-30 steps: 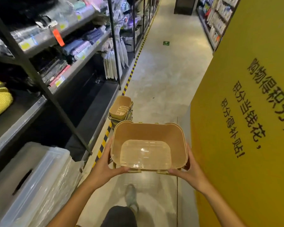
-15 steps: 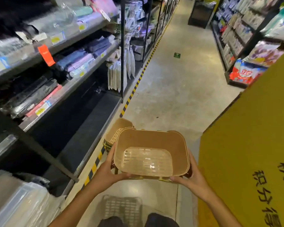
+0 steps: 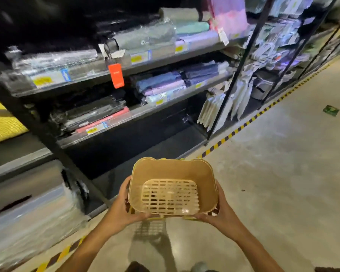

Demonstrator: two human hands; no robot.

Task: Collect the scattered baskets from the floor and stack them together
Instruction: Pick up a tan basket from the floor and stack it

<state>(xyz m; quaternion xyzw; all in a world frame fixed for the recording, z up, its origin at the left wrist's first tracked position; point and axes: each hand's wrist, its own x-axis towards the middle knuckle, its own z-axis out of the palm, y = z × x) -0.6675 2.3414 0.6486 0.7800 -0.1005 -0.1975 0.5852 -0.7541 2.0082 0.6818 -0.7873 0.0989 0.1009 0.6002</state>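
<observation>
A tan plastic basket (image 3: 172,173) with a slotted bottom is held in front of me above the floor, its opening facing up. My left hand (image 3: 122,208) grips its left side, thumb on the near rim. My right hand (image 3: 218,213) grips its right side the same way. Yellow handle parts show under the basket's near edge. The stack of baskets seen earlier on the floor is hidden behind or below the held basket.
Dark shelving (image 3: 126,114) with wrapped textiles runs along the left. A yellow-black striped line (image 3: 243,124) marks the floor at its foot. Clear storage bins (image 3: 28,209) sit at lower left. Bare concrete aisle floor (image 3: 283,173) stretches to the right.
I have walked forward and turned left toward the shelves. The yellow wall on the right has left the view. The floor stack has gone out of sight under the held basket.
</observation>
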